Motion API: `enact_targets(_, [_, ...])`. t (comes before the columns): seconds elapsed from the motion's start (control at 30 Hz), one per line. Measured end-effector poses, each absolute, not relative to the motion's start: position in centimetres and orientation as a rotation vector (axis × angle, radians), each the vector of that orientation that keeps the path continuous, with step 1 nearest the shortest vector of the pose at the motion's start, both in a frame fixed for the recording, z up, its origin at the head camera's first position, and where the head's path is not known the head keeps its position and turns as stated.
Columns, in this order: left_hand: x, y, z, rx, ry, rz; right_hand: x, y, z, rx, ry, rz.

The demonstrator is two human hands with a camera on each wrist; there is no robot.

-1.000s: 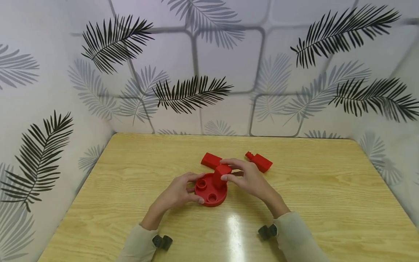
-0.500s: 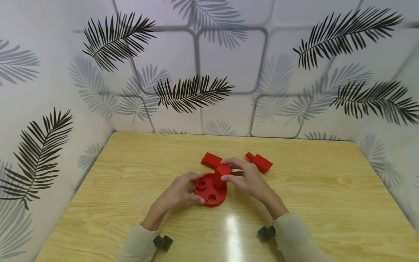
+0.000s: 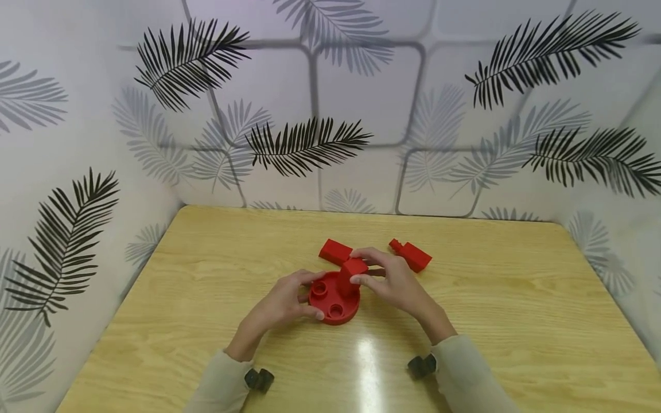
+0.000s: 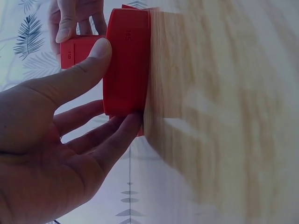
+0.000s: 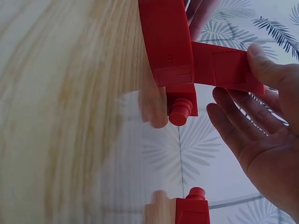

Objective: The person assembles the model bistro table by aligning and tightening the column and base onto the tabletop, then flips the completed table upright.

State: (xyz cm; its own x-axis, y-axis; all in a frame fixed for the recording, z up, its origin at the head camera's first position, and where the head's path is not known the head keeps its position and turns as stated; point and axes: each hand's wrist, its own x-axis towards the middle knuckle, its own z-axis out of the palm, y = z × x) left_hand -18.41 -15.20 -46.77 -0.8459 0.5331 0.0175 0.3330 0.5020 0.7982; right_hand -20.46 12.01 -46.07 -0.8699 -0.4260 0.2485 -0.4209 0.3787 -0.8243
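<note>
A round red base [image 3: 330, 318] with a raised rim and ring-shaped sockets lies flat on the table. My left hand [image 3: 284, 301] grips its left side, thumb at the front and fingers behind; the left wrist view shows the thumb on the rim [image 4: 127, 65]. On the base's right part stands an upright red block [image 3: 352, 275]. My right hand [image 3: 395, 281] pinches this block between thumb and fingers, also plain in the right wrist view, where the block [image 5: 224, 67] meets the base. Whatever joins block and base is hidden.
Behind the base lies one loose red block [image 3: 334, 251]. Another red block with a stepped round peg [image 3: 415, 257] lies behind the right hand. Both rest on the wooden table [image 3: 232, 246], which a leaf-patterned wall [image 3: 356, 178] borders at the back.
Hands, base and upright block keep their places relative to each other. The whole head view has shifted slightly; no grip has visibly changed.
</note>
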Motion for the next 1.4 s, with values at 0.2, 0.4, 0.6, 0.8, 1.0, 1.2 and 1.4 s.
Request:
enact_targets(0.2, [-18.8, -15.1, -46.8, 0.680, 2.435, 1.314, -20.6, 12.3, -45.8, -0.781, 2.590, -1.559])
enact_targets(0.4, [-18.9, -15.2, -46.8, 0.676, 2.383, 1.348, -20.3, 12.5, -45.3, -0.783, 2.620, -1.561])
enact_targets(0.6, [-18.6, -15.3, -46.2, 0.665, 2.418, 1.305, -20.2, 13.4, -44.8, -0.727, 2.663, -1.622])
enact_targets(0.8, [-18.1, -14.6, -45.3, 0.669, 2.544, 1.298, -20.4, 15.4, -44.8, -0.690, 2.814, -1.659])
enact_targets(1.0, [-17.6, -12.6, -45.0, 0.685, 2.645, 1.478, -20.8, 17.3, -45.3, -0.613, 2.973, -1.655])
enact_targets(1.2, [-17.4, -9.9, -44.9, 0.612, 2.675, 1.675, -21.1, 19.8, -45.9, -0.387, 3.091, -1.580])
enact_targets(1.4, [-17.6, -8.1, -44.8, 0.555, 2.744, 1.765, -21.2, 21.7, -46.2, -0.252, 3.002, -1.476])
